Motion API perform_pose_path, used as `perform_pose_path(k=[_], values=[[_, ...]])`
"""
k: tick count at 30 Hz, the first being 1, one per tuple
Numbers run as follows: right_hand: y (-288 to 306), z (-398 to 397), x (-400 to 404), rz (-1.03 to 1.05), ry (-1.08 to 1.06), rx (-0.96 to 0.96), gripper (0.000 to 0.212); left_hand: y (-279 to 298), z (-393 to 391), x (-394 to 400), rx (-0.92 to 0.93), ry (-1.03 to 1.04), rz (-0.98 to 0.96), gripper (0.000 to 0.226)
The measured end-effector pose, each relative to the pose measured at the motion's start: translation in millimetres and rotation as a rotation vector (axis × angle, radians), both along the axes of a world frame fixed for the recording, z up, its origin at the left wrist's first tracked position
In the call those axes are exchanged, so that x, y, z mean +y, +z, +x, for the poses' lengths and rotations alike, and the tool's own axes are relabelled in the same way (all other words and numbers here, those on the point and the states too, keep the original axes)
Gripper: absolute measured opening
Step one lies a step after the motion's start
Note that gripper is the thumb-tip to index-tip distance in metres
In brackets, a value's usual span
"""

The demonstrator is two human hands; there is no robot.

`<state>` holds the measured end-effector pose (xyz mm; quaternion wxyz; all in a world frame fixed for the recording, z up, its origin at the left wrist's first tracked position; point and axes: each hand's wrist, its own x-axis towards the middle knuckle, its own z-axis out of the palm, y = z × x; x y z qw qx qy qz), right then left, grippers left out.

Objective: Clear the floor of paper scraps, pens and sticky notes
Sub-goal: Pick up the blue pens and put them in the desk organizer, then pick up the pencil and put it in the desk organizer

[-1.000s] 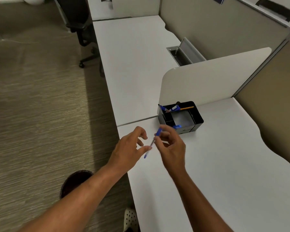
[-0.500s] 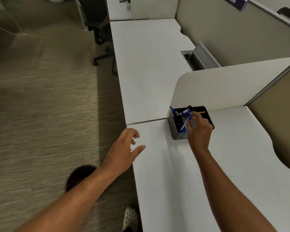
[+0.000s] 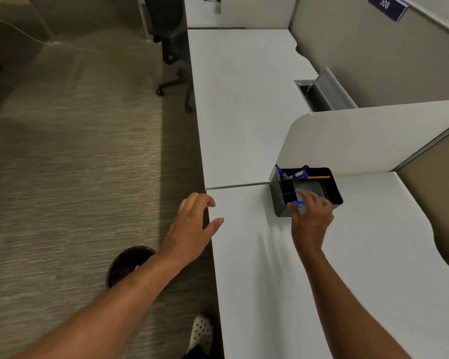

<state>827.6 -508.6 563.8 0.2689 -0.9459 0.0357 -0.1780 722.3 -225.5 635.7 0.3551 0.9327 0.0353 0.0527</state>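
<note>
Blue pen (image 3: 296, 203) sits pinched in our right hand (image 3: 312, 216), lying roughly level and crosswise at the near rim of the black organiser (image 3: 333, 187); its open compartments are just beyond the fingers (image 3: 305, 196), so we judge a short push forward and a tip downward would drop it in. Our right hand is clearly the nearer one. Our left hand (image 3: 192, 229) hovers over the tabletop (image 3: 270, 281) edge, spread loose and holding nothing, well apart from the organiser. More pens (image 3: 300, 174) lean in its far slots. Carpet in view looks free of scraps, though part is blurred
</note>
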Motion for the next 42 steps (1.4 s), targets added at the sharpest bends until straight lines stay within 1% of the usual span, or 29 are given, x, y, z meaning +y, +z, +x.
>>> perform_pose_path(k=[2, 5, 8, 12, 14, 17, 22, 28, 36, 42], values=[[6, -17, 21, 0.037, 0.047, -0.038, 0.039, 4, -1, 2, -0.047, 0.012, 0.068, 0.035], [13, -45, 64, 0.003, 0.207, -0.071, 0.037, 12, -4, 6, -0.125, 0.043, 0.189, 0.046], [23, -65, 114, -0.004, 0.363, -0.088, 0.041, 16, -10, 17, -0.126, 0.107, 0.320, 0.062], [43, -77, 183, -0.015, 0.561, -0.085, 0.060, 13, -27, 54, -0.149, 0.206, 0.461, 0.077], [53, -81, 217, -0.026, 0.623, -0.063, 0.069, 12, -43, 79, -0.157, 0.288, 0.480, 0.080], [64, -94, 267, -0.061, 0.736, -0.056, 0.075, 8, -77, 124, -0.151, 0.412, 0.482, 0.084], [78, -144, 349, -0.128, 0.977, -0.040, 0.080, 6, -164, 202, -0.117, 0.665, 0.486, 0.085], [87, -250, 434, -0.221, 1.274, -0.089, 0.078, -4, -298, 256, -0.109, 0.900, 0.494, 0.083], [84, -395, 504, -0.328, 1.407, -0.086, 0.076, -14, -459, 298, -0.043, 1.022, 0.480, 0.081], [74, -468, 549, -0.285, 1.461, -0.070, 0.074, -25, -555, 327, 0.045, 1.083, 0.486, 0.080]])
